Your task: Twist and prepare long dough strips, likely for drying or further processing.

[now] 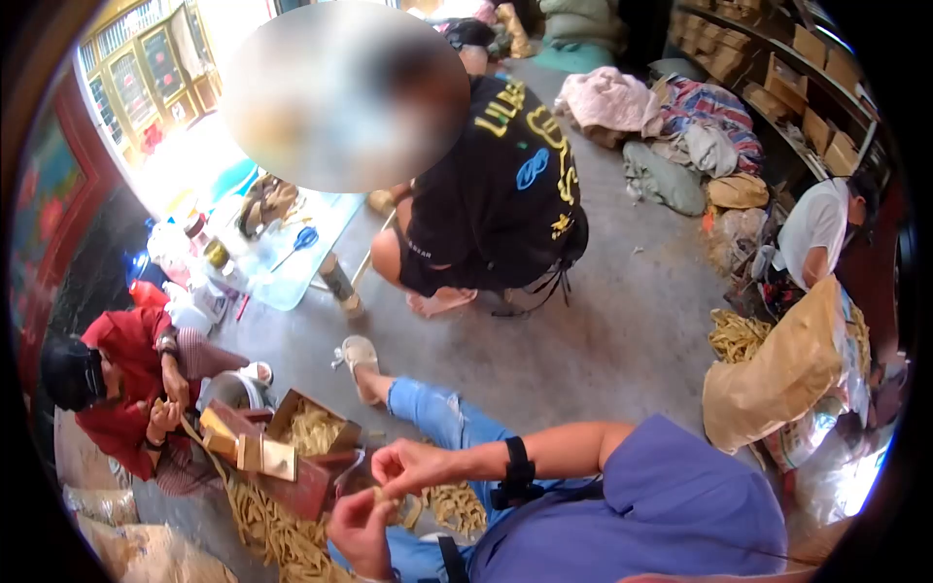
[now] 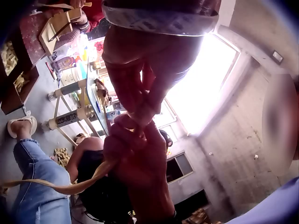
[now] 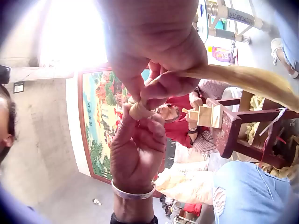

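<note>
Both hands meet over the lap, fingertips touching at a small knotted or folded part of a pale tan strip (image 2: 70, 188) (image 3: 243, 80). My left hand (image 1: 362, 532) (image 2: 149, 60) (image 3: 136, 156), with a band round its wrist, pinches the folded part (image 3: 139, 111) between thumb and fingers. From above, my right hand (image 1: 410, 466) (image 2: 140, 163) (image 3: 156, 46) pinches the same part, its other fingers curled round the strip. The strip's long tail hangs out past the right hand. In the head view the fingers hide most of the strip.
A dark red wooden stand (image 1: 303, 486) with pale blocks (image 1: 278, 459) and a box of tan pieces (image 1: 309, 428) stands beside the hands. Tan strips (image 1: 277, 534) lie heaped below. A person in red (image 1: 121, 389) works at the left; another in black (image 1: 496, 185) sits ahead near a table (image 1: 292, 287).
</note>
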The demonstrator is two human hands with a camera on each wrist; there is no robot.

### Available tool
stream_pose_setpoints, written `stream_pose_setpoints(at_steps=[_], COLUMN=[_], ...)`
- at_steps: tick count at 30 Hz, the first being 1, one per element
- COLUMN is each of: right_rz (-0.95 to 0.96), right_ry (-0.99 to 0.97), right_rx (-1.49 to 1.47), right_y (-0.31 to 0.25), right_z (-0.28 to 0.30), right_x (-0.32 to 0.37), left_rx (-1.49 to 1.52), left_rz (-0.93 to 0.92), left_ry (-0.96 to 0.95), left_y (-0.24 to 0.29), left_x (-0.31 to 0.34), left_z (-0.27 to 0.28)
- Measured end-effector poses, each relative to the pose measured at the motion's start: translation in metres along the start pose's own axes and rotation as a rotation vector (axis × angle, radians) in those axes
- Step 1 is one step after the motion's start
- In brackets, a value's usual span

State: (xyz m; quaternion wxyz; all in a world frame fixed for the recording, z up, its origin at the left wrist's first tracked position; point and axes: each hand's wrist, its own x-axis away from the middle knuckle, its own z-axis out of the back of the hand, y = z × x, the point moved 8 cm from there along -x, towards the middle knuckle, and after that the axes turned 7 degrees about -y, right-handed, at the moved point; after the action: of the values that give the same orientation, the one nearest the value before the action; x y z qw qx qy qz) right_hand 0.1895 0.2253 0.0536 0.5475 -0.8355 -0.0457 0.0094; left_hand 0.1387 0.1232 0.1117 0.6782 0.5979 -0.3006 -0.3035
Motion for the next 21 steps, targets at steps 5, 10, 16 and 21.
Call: stream_pose_setpoints(at_steps=[5, 10, 16, 21], right_rz=[0.147, 0.055, 0.065, 0.076], right_ry=[-0.131, -0.040, -0.070, -0.135], right_rx=[0.120, 0.100, 0.090, 0.448], right_y=[-0.048, -0.046, -0.041, -0.054], right_z=[-0.012, -0.010, -0.018, -0.027], right_x=[0.001, -0.007, -0.027, -0.045], left_rx=[0.286, 0.495, -0.081, -0.180], left_rz=[-0.018, -0.040, -0.209, -0.123], left_ry=[0.072, 0.096, 0.065, -0.001], left_y=[0.001, -0.009, 0.028, 0.033], left_x=[-0.001, 0.009, 0.000, -0.001], left_z=[0.033, 0.077, 0.063, 0.063])
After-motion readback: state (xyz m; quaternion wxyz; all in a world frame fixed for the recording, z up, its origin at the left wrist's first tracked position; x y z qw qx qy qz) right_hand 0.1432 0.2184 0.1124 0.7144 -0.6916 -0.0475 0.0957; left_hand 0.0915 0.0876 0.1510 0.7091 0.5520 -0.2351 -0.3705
